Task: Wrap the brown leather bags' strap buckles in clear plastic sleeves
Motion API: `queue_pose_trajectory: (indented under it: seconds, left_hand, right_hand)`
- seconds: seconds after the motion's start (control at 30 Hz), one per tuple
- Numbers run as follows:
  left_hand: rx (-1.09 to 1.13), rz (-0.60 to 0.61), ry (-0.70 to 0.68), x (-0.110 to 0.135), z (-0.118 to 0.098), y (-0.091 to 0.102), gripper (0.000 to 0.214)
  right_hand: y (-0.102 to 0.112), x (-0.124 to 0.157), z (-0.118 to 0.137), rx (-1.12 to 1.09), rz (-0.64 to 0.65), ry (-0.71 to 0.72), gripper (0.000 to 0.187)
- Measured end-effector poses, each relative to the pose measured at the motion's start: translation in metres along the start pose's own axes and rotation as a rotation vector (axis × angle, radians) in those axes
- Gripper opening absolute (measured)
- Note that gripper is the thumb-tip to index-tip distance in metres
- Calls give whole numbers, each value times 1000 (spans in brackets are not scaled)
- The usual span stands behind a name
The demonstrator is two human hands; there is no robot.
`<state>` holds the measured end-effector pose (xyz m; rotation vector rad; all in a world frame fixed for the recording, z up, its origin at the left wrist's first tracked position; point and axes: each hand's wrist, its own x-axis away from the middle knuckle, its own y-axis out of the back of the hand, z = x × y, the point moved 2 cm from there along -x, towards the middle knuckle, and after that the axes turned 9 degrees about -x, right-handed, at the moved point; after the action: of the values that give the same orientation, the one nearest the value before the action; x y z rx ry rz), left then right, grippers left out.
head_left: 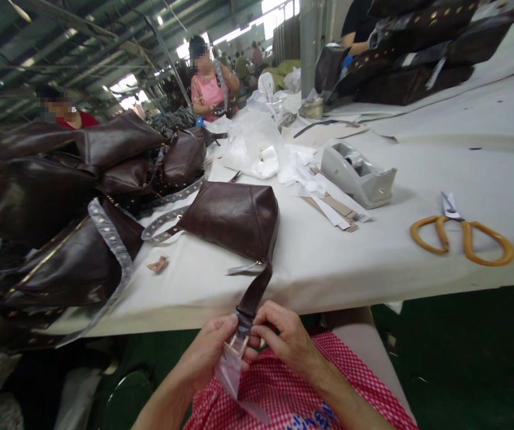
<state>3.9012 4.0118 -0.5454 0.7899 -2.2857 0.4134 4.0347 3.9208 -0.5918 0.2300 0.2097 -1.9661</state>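
A dark brown leather bag [234, 218] lies on the white table, its strap [257, 289] hanging over the front edge towards me. My left hand [212, 346] grips the strap's end, thumb on top, by a gold-coloured buckle [237, 344]. Clear plastic film [234, 373] covers the buckle and trails down over my lap. My right hand [283, 337] pinches at the right side of the strap end; whether film or strap is between its fingertips is hard to make out. The bag's other strap [162, 230], with metal eyelets, is wrapped in clear plastic.
Several brown bags [42, 197] are piled at the left. Orange-handled scissors [456, 230], a grey tape dispenser [357, 173], card strips [332, 209] and crumpled plastic [257, 137] lie on the table [337, 263]. More bags [409, 60] sit at the back right. A person in pink [209, 89] is across the table.
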Motion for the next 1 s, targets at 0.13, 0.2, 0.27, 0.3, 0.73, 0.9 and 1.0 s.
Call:
queue_pose_trajectory:
  seconds: [0.13,0.2,0.27,0.3,0.73,0.9,1.0]
  left_hand:
    - [-4,-5,6,-2,2,3,53]
    - [-3,-4,10,-3,4,5,51]
    - [7,-1,11,-4,5,6,50]
    - [12,1,11,-4,6,6,50]
    - [99,123,-73,-2,4,11,38]
    - [72,114,-76,-2,4,13,35]
    - [68,111,-73,-3,4,11,38]
  right_hand:
    - [-1,0,-4,10,-4,20,18]
    - [-1,-1,-4,17,17,48,18]
    - [-1,-1,-3,27,33,80,17]
    - [-1,-1,-2,31,37,91,17]
    - [-10,0,-10,38,-96,62,17]
    - [-10,-2,-15,32,-74,86,19]
    - [-9,-3,-15,45,-73,105,19]
